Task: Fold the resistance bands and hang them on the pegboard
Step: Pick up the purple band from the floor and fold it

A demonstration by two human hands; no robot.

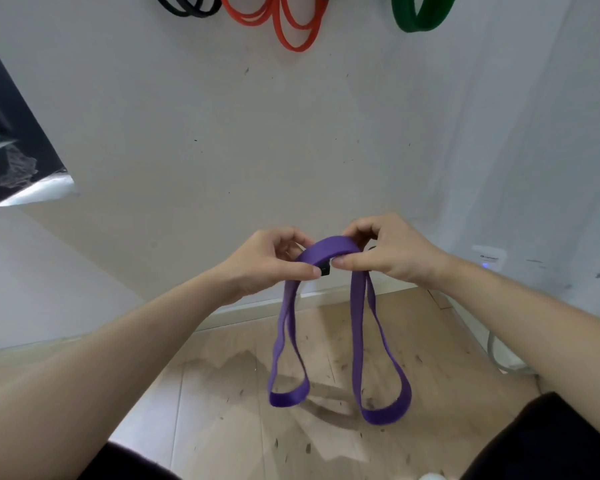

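The wide purple rubber resistance band is arching between the two hands at chest height, its two doubled loops dangling straight down toward the wooden floor, so its long axis is running vertically below the grip. The left hand and right hand are each pinching the top fold, thumbs nearly meeting. The orange, black and green bands are already hanging on the white wall well above, so the lift is probably going straight up.
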